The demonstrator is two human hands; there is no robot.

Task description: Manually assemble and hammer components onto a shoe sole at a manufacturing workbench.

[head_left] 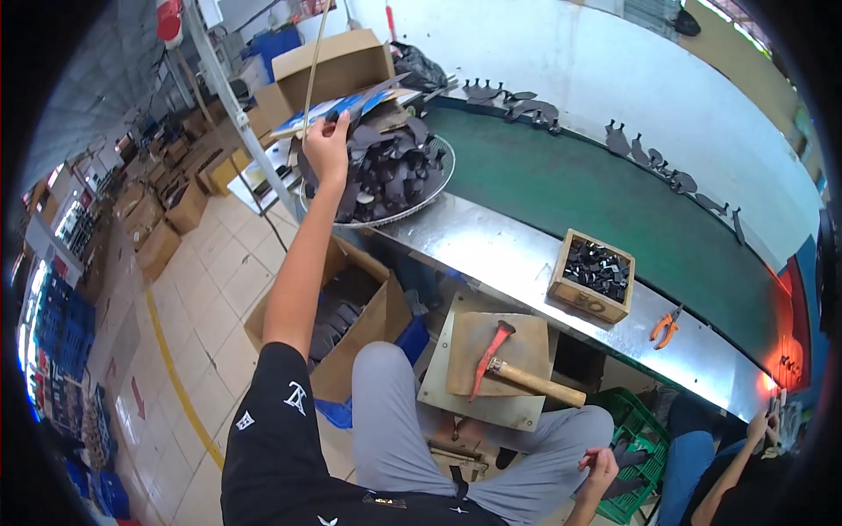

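Note:
My left hand (327, 151) is stretched out to the far left, over a round wire basket (451, 178) heaped with dark grey, flat, paddle-shaped pieces (386, 175). Its fingers are closed on a dark grey blade-shaped piece (379, 91), whose tip points up and to the right. By my right knee, my right hand (600, 473) hangs with its fingers loosely bent and apart, and nothing shows in it. Between my knees, a hammer (537, 380) with a red head and wooden handle rests on a brown pad (465, 373) over a pale board (436, 386).
A metal-edged bench with a green belt (526, 184) carries a wooden box (586, 307) of small black parts and orange-handled pliers (667, 328). Grey pieces line its far edge. A cardboard box (373, 337) stands left of my knee, a green crate (624, 412) right. Another person's hand (761, 427) works at far right.

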